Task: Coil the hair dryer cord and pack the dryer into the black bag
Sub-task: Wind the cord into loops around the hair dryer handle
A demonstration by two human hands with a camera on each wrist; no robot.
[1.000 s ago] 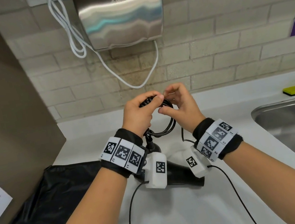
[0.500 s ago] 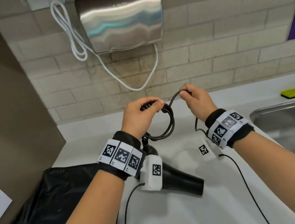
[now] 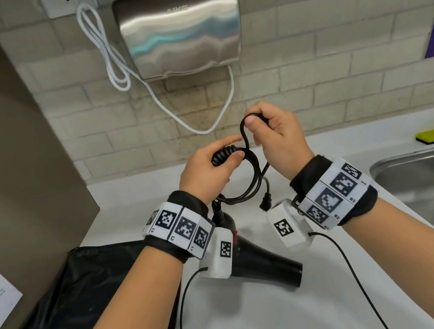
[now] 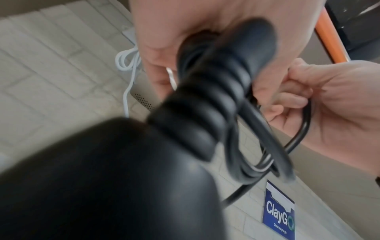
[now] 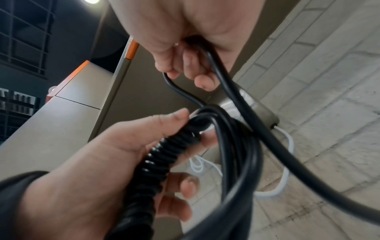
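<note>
- Mostly, I judge the coiling well along: my left hand [image 3: 205, 172] is curled round the ribbed black strain-relief sleeve [image 3: 224, 155] with several loops of thin black hair dryer cord [image 3: 246, 188] gathered against it.
- My right hand [image 3: 277, 136] pinches one more bend of the cord between thumb and curled fingers, just above and beside the left hand.
- The black plug end [image 3: 265, 202] hangs free below the right hand, so I reckon only a short tail is left to wrap.
- The glossy black hair dryer [image 3: 262, 263] lies below my wrists over the white counter [image 3: 253, 326], its nozzle pointing right; I cannot tell whether it rests there.
- Packing is not begun: the flat black fabric bag [image 3: 83, 298] lies on the counter's left part, near the dryer; its mouth looks unopened.
- Room: a brown wall panel [image 3: 3, 144] hems the bag on the left, the steel sink [image 3: 431, 184] drops away to the right, and bare counter lies toward me.
</note>
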